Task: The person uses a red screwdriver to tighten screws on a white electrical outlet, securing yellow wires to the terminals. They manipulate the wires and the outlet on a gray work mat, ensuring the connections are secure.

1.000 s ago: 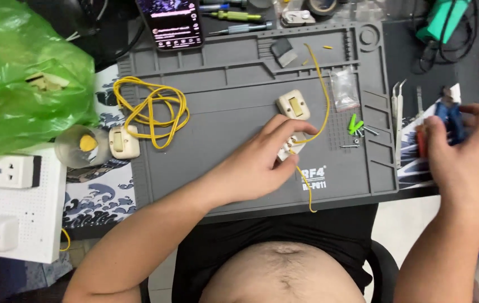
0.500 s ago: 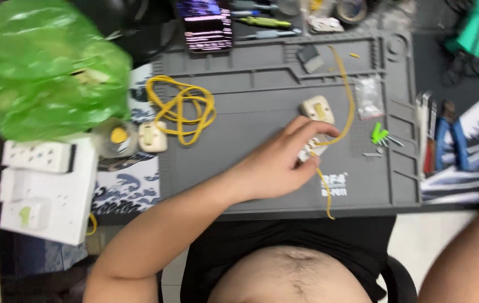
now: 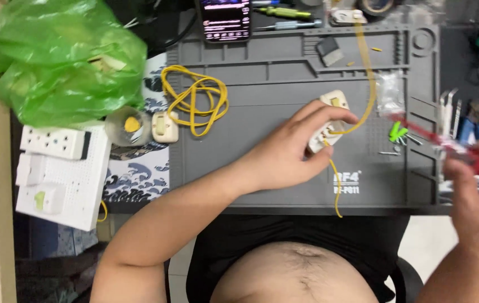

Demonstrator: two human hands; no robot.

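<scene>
Cream plastic plug body (image 3: 324, 133) with a thin yellow wire (image 3: 366, 84), pinned under one hand on a grey silicone work mat (image 3: 284, 62).

The left hand (image 3: 287, 154) has its fingers (image 3: 329, 115) curled closed over the plug body, pressing it down on the mat near the middle, seemingly to steady it. The wire runs from the plug up toward the mat's far edge, with a short tail toward the person. The right hand (image 3: 478, 196), at the right edge, is closed around a blurred red-handled tool (image 3: 447, 147). Farther out lie a coil of yellow wire (image 3: 194, 98), a second cream plug part (image 3: 166, 127), white power strips (image 3: 54, 143) and a green plastic bag (image 3: 60, 59) on the surface.
</scene>
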